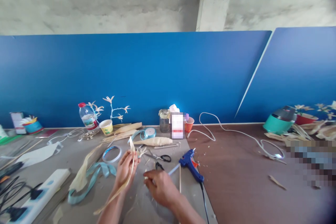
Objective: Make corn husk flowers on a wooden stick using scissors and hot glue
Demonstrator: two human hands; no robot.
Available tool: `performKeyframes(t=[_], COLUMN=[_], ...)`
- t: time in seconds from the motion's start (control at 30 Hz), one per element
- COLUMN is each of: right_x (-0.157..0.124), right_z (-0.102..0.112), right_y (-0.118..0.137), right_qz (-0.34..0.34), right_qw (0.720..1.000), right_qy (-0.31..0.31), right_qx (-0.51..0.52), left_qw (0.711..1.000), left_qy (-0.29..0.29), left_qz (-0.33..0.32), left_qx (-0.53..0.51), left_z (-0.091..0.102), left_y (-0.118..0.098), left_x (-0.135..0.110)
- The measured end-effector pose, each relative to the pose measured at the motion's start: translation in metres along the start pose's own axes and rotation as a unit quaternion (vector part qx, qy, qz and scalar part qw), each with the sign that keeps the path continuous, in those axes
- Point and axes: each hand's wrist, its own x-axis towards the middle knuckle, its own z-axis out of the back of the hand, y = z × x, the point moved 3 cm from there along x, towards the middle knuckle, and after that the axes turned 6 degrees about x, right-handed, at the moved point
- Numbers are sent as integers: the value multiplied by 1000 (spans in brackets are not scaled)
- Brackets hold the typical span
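Pinching husk strip [132, 147], left hand [126, 168] upright, right hand [160, 186] palm-down beside it.

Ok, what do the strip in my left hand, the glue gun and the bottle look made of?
The strip in the left hand is pale, matte and curling, with a fibrous look: probably dried husk or leaf. The glue gun looks like smooth blue plastic with an orange trigger. The bottle is see-through, so likely clear plastic, with a red cap.
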Motion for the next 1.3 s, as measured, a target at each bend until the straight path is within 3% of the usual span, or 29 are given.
performKeyframes(t=[0.13,0.23,0.33,0.43,0.67,0.83,0.93,1.0,1.1,1.2,1.3], right_x=[8,11,12,13,14,14,14,15,15,12,10], right_z=[29,41,39,32,39,40,41,43,47,48,49], right_y=[-12,-20,-25,-26,-20,-16,-18,-23,-36,-50,-52], right_qz=[15,7,-44,-107,-106,-100,-104,-111,-128,-159,-161], right_qw=[989,980,979,961,856,802,781,780,792,823,862], right_qy=[-140,-190,-174,-136,-137,-99,-87,-106,-192,-281,-314], right_qx=[43,56,101,214,487,580,609,606,566,467,365], left_qw=[1000,999,999,998,966,940,939,944,952,947,927], left_qy=[21,29,25,49,188,264,270,258,219,129,54], left_qz=[-17,-5,9,33,124,188,178,160,121,46,-12], left_qx=[-11,-19,-20,9,127,111,116,133,174,291,370], left_z=[1,2,3,1,-14,-26,-27,-22,-8,10,22], left_y=[2,3,6,10,23,32,32,30,26,17,10], left_x=[0,1,1,-1,-15,-33,-32,-25,-8,8,16])
